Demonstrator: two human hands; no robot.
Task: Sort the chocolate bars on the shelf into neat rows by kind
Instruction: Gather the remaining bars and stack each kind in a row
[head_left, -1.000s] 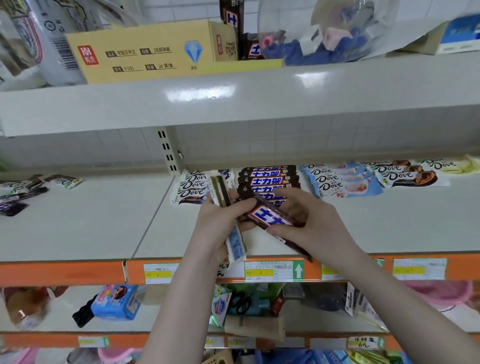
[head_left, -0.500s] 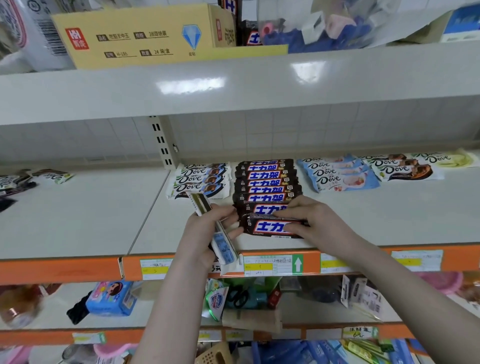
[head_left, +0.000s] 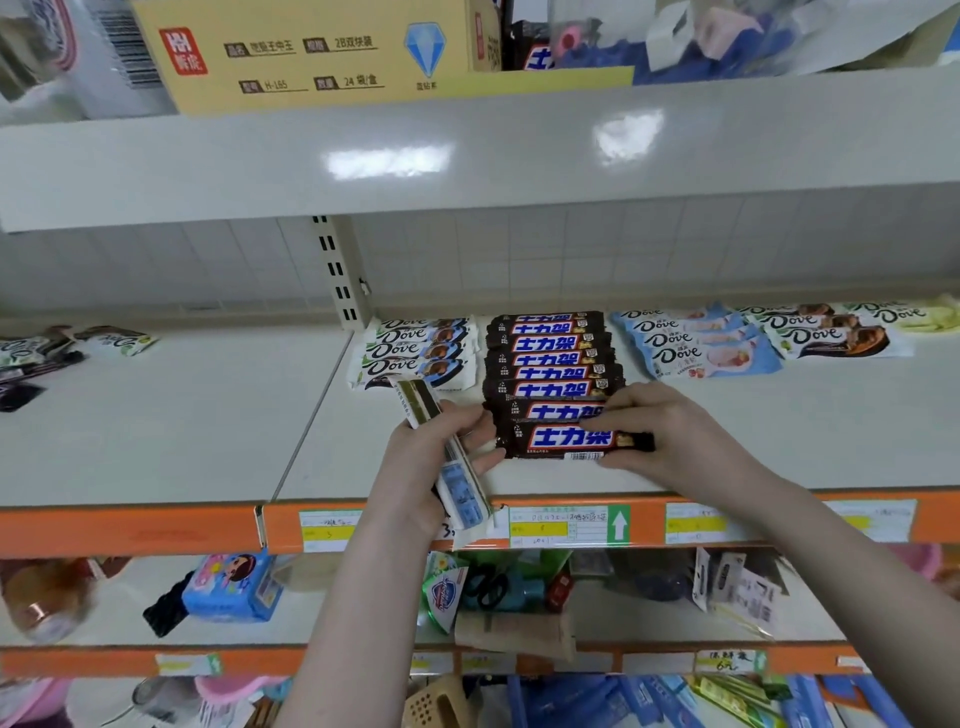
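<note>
Hands (head_left: 670, 436) (head_left: 426, 467) square a glossy brown bar (head_left: 566, 441), left perhaps gripping flat packs (head_left: 452, 467).

Two bare forearms rising from the bottom edge of the view, no sleeves in sight, left hand (head_left: 415, 467) and right hand (head_left: 670, 436) ungloved, no rings, watch or bracelets visible, fingernails short and unpainted, wrists slim
</note>
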